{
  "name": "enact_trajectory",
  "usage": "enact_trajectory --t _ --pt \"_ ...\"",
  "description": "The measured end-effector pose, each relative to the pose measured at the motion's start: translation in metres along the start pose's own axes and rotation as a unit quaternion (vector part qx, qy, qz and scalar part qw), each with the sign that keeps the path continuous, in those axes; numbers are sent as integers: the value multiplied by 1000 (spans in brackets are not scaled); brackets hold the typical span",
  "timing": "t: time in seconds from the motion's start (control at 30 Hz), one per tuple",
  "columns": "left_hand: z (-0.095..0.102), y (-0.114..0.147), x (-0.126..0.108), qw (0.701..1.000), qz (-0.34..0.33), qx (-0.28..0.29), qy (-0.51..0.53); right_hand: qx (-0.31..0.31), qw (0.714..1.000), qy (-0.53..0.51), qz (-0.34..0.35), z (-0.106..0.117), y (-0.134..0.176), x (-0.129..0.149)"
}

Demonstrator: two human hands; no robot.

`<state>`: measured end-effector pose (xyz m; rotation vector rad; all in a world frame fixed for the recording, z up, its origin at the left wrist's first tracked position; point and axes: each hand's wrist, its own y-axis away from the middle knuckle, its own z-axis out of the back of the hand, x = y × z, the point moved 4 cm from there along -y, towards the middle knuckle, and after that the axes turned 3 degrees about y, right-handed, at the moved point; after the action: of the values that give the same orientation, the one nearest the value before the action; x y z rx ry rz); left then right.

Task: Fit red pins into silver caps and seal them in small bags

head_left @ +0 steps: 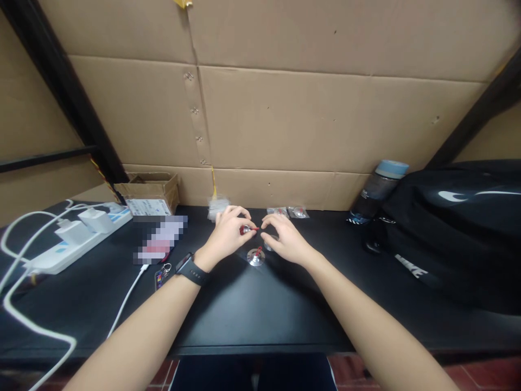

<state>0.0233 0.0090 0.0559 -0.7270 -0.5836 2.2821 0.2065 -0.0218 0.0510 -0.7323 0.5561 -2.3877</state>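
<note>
My left hand (228,232), with a black watch on its wrist, pinches a small red and silver piece (245,229) between thumb and fingers; it looks like a suction cup hook. My right hand (286,239) is just to the right, thumb and fingers curved and apart, with nothing seen between them. On the black table between my hands lies a clear suction cup with a red hook (256,257). Another clear round disc (268,244) is partly covered by my right hand.
Small packaged pieces (299,212) and a stack of clear plastic bags (218,206) lie along the cardboard wall. A cardboard box (148,193), power strip (81,244), blurred-out phone (160,241) and keyring stand left. A bottle (376,190) and black bag (459,233) are right.
</note>
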Motion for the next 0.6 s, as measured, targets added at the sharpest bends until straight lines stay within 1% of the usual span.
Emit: enact_trajectory --t 0.1,0.17,0.33,0.4,0.47,0.53,0.6 --pt "7 -1 7 999 14 -16 -35 89 995 42 6 -6 5 0" --pt "12 -2 12 999 28 -21 -36 127 990 58 24 -11 7 4" --pt "14 -3 18 998 50 -28 -25 156 983 83 44 -22 9 14" --pt "12 -3 19 998 54 -22 -22 151 983 89 46 -23 9 14" --pt "11 -3 18 998 60 -11 -15 128 987 88 45 -21 8 13" --pt "11 -3 17 998 69 3 2 86 993 70 33 -15 5 10" --pt "10 -4 16 996 77 21 34 29 999 34 13 -8 1 5"
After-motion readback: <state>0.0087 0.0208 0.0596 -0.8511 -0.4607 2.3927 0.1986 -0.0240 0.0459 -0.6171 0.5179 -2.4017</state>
